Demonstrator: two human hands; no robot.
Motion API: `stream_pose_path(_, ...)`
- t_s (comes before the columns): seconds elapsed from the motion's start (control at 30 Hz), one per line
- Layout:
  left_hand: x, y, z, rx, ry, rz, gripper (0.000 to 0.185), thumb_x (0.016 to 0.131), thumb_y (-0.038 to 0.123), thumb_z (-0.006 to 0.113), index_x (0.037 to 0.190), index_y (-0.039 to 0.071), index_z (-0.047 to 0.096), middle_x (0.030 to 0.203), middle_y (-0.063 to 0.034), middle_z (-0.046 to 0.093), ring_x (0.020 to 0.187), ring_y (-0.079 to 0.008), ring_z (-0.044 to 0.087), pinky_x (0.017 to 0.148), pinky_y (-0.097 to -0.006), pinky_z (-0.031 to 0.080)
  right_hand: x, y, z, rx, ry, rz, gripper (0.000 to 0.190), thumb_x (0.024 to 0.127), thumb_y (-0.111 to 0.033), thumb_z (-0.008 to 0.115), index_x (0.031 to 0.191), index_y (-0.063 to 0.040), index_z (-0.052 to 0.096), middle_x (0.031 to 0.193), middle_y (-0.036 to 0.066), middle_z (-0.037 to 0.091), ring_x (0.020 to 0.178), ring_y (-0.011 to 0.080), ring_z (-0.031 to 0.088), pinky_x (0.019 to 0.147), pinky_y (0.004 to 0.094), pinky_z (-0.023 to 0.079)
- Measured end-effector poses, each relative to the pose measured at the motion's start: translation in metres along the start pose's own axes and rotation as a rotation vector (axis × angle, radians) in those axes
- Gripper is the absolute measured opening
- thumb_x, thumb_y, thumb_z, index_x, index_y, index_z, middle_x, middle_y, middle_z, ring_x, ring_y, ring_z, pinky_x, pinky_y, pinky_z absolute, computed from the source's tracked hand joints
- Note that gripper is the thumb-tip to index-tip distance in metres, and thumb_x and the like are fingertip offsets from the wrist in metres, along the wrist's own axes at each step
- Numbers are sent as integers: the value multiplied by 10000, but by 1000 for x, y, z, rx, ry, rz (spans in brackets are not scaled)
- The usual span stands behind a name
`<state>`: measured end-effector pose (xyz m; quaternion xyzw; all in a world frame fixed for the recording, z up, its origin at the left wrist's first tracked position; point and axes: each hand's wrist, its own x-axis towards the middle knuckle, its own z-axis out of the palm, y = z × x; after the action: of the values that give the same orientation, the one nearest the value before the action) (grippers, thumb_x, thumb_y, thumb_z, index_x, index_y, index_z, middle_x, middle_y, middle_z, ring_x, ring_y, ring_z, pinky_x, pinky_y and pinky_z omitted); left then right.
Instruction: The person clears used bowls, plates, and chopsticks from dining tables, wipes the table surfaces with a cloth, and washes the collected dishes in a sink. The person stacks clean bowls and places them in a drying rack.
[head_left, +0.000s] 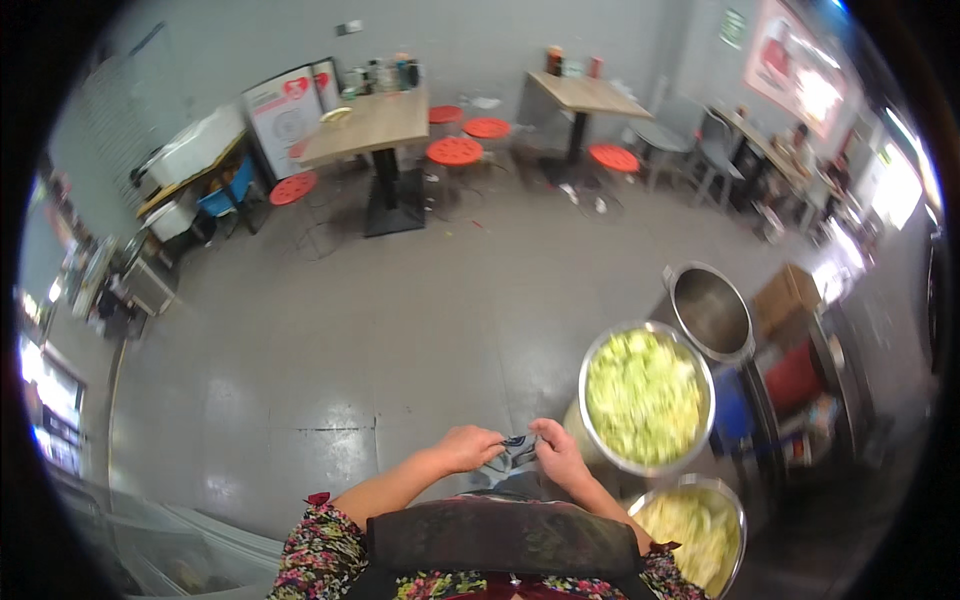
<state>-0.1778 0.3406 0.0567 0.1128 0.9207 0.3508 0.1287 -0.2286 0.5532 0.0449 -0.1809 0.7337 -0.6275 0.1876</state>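
My left hand (466, 450) pinches one end of a small dark, partly see-through item (517, 448), perhaps a thin bag or cloth; its kind is unclear. The other side of it is held between the fingers of my right hand (561, 456). Just to the right of that hand stands a round metal bowl (651, 399) full of chopped pale green vegetable, perhaps cabbage. Closer to my body, beside my right forearm, a second metal bowl (694, 525) holds paler, yellowish pieces; my sleeve hides part of it.
A deep metal pot (711, 311) stands beyond the full bowl, near a cardboard box (786, 298) and a shelf with a red container (793, 379). Farther off are two wooden tables (382, 124) with red stools (454, 151). Clear plastic sheeting (187, 544) lies at lower left. People sit far right.
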Motion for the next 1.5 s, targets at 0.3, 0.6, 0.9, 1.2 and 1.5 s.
stream_pose_path(0.3,183,-43,-221,-1703,665,-406,321,965,317,422,974,42,588,949,-58,614,850,-217,596,751,-370,504,319,-83,-31,-187,-224,-286,625,842,-204,568,1394,-63,312,1427,191,312,1355,317,263,1094,386,234)
stream_pose_path(0.6,490,-120,-299,-1692,231,-620,241,961,244,427,1010,71,587,937,-71,622,828,-195,615,752,-370,524,544,-75,-98,-25,-117,97,868,773,-313,680,1427,-17,192,1455,230,218,1356,331,238,1093,398,237)
stream_pose_path(0.9,748,-167,-390,-1622,63,-224,210,953,71,400,1131,22,501,1082,-82,572,1013,-200,565,879,-340,469,772,-51,-210,-298,305,-289,894,697,-305,760,1380,-10,266,1411,236,244,1333,354,248,1067,438,266)
stream_pose_path(1.2,928,-258,-522,-1405,86,-247,242,933,109,475,1152,12,514,1123,-141,585,1058,-264,570,937,-404,444,1037,-50,-335,1068,48,485,352,900,-209,511,1220,-66,479,1129,93,594,1022,234,588,882,376,478)
stream_pose_path(1.5,1147,-388,-559,-1375,272,-556,235,910,135,501,1124,38,504,995,-117,615,862,-217,614,738,-336,503,1282,-35,-477,1126,229,204,386,882,-133,488,1255,-37,461,1171,139,586,1022,252,597,880,375,489)
